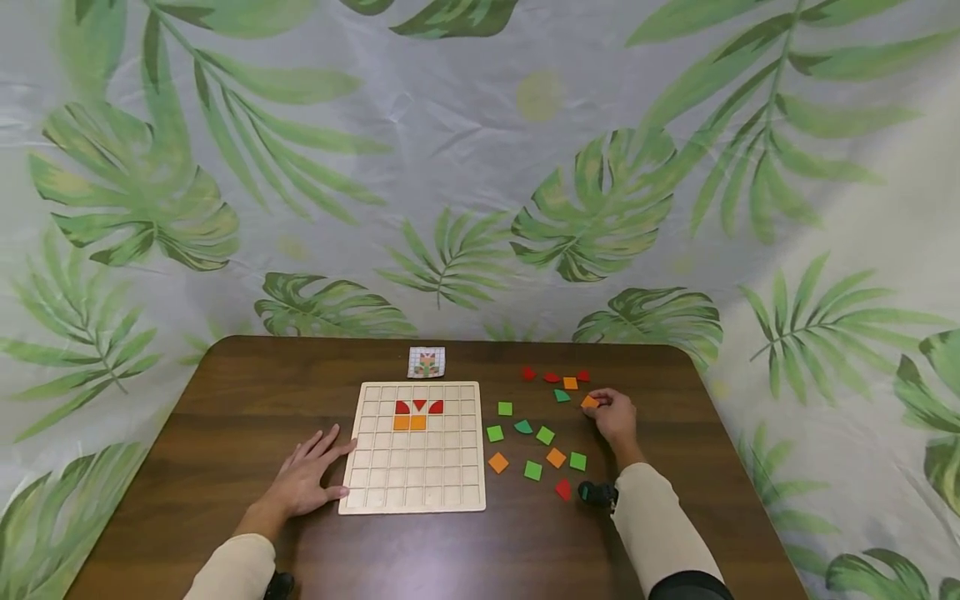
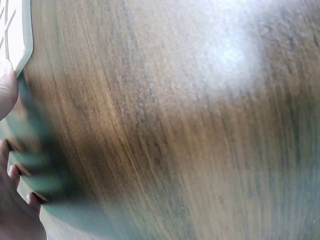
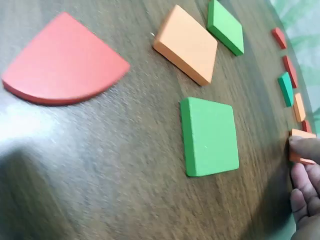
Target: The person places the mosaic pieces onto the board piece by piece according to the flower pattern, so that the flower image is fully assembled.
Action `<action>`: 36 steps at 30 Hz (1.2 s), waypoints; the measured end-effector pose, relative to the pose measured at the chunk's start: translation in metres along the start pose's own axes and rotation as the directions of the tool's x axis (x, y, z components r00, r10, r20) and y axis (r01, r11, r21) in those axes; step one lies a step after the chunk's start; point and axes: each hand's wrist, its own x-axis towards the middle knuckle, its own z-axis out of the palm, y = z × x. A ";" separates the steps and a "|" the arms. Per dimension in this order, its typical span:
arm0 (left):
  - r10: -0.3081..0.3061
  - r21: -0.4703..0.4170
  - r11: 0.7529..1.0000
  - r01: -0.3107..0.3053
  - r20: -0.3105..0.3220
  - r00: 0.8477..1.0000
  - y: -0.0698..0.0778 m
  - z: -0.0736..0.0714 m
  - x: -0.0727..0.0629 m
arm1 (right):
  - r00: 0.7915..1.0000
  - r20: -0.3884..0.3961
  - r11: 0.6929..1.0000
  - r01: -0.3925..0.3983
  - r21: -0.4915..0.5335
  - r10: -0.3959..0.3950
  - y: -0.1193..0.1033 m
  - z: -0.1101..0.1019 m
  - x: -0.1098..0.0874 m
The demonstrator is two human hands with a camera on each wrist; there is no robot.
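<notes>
My right hand (image 1: 617,417) pinches an orange square tile (image 1: 590,402) between thumb and fingers at the right of the loose pieces; the right wrist view shows the same tile (image 3: 301,145) at its right edge. My left hand (image 1: 306,477) lies with fingers spread, thumb and index fingertip at the left edge of the pale grid board (image 1: 408,492). On the board's upper rows sit a red quarter-round (image 1: 402,407), a red triangle (image 1: 419,406), another red quarter-round (image 1: 436,407) and two orange squares (image 1: 410,422) side by side below.
Green squares (image 1: 532,471), orange squares (image 1: 498,462), teal quarter-rounds (image 1: 523,427) and red pieces (image 1: 563,489) lie scattered right of the board. A small printed pattern card (image 1: 427,362) lies behind it. A leaf-patterned curtain (image 1: 450,167) hangs beyond the brown table (image 1: 247,392).
</notes>
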 end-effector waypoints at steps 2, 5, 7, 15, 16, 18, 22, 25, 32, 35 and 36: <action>0.001 -0.002 1.000 -0.001 0.000 1.000 0.001 0.000 0.002 | 1.000 -0.012 1.000 0.010 0.016 -0.010 -0.001 -0.001 -0.002; -0.004 -0.005 1.000 0.004 -0.001 1.000 0.001 0.000 0.002 | 1.000 -0.010 0.998 0.028 0.049 -0.027 -0.004 0.000 -0.006; 0.005 -0.007 1.000 -0.005 -0.006 1.000 -0.003 0.002 0.002 | 0.999 -0.004 0.997 0.039 0.073 -0.039 -0.007 0.002 -0.009; -0.009 -0.014 1.000 0.009 0.013 1.000 0.001 -0.001 0.001 | 0.996 0.003 0.990 0.088 0.111 -0.089 -0.016 0.014 -0.019; -0.012 -0.017 1.000 0.012 0.017 1.000 0.001 -0.001 0.002 | 0.996 0.009 0.990 0.090 0.110 -0.091 -0.018 0.016 -0.020; -0.015 -0.020 1.000 0.015 0.022 1.000 0.002 0.000 0.003 | 0.994 0.028 0.989 0.102 0.105 -0.106 -0.022 0.019 -0.022; -0.017 -0.025 1.000 0.018 0.027 0.999 0.004 0.000 0.003 | 0.988 0.057 0.981 0.133 0.138 -0.142 -0.029 0.023 -0.027; -0.015 -0.025 1.000 0.015 0.029 0.999 0.005 0.000 0.003 | 0.982 0.075 0.974 0.161 0.159 -0.174 -0.033 0.026 -0.030; -0.024 -0.040 0.999 0.025 0.034 0.999 0.004 0.001 0.003 | 0.959 0.176 0.970 0.199 0.139 -0.221 -0.043 0.039 -0.040; -0.023 -0.044 0.999 0.024 0.033 0.999 0.004 0.001 0.003 | 0.950 0.215 0.967 0.192 0.168 -0.226 -0.049 0.046 -0.045; -0.021 -0.044 0.999 0.023 0.030 0.999 0.004 0.001 0.003 | 0.945 0.230 0.963 0.193 0.186 -0.234 -0.052 0.048 -0.047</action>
